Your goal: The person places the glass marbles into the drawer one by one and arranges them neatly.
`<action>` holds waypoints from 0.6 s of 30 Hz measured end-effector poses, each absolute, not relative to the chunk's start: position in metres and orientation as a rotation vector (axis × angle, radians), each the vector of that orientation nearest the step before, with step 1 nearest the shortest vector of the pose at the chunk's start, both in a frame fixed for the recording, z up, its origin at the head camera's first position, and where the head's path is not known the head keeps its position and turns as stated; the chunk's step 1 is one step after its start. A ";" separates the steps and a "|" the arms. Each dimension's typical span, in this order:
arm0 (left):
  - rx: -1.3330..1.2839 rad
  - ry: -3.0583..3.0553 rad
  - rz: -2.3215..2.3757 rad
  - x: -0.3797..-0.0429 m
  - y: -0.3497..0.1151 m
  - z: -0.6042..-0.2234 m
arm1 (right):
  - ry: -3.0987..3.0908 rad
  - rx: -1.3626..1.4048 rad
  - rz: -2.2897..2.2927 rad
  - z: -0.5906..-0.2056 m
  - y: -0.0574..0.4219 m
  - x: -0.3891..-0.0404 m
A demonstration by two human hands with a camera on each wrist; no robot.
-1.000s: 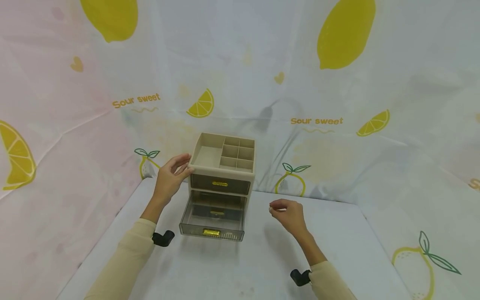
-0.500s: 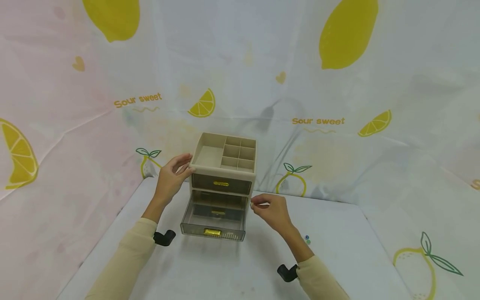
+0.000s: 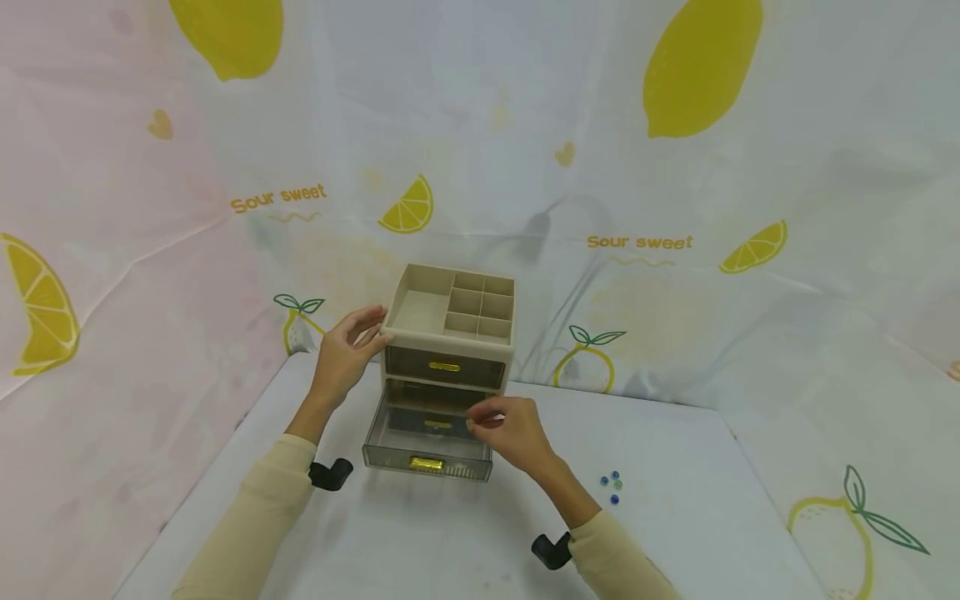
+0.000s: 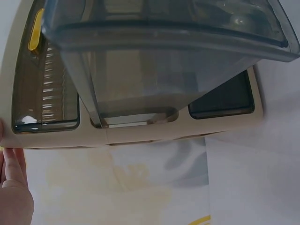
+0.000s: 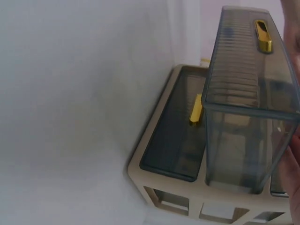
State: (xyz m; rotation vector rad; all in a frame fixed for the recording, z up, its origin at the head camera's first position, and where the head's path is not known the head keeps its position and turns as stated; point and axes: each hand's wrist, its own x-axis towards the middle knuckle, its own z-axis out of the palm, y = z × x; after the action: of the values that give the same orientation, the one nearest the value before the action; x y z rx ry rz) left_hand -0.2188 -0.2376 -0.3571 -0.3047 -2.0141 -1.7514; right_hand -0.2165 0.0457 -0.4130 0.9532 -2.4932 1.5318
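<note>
A beige desktop drawer organizer [image 3: 447, 337] stands at the back of the table, its middle drawer [image 3: 427, 446] of smoky clear plastic pulled out. My left hand [image 3: 341, 354] grips the organizer's upper left front corner, thumb at the front rim and fingers along the side. Over the right side of the pulled-out drawer, my right hand [image 3: 513, 433] pinches a small marble between thumb and fingertips, mostly hidden by them. In the right wrist view the fingers [image 5: 291, 168] overlap the drawer's side wall. The top drawer [image 3: 444, 367], with a gold handle, is pushed in.
Several blue and green marbles [image 3: 615, 487] lie on the white table [image 3: 675, 517] to the right of my right forearm. A divided tray [image 3: 420, 310] forms the organizer's top. Behind the table hangs a lemon-print cloth [image 3: 480, 150].
My right hand has moved left, from beside the organizer to over the pulled-out drawer. The marbles on the table have come into view from behind the right arm. My left hand stays put.
</note>
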 end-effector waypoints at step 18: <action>-0.308 -2.010 -1.744 -0.219 -0.238 -0.359 | -2.721 1.182 1.345 -0.414 0.021 -0.213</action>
State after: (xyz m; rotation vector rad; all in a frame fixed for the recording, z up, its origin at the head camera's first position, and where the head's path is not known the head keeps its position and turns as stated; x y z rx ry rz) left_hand -0.2193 -0.2380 -0.3587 -0.3084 -2.0105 -1.7443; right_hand -0.2125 0.0207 -0.4143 1.1822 -2.7209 1.3446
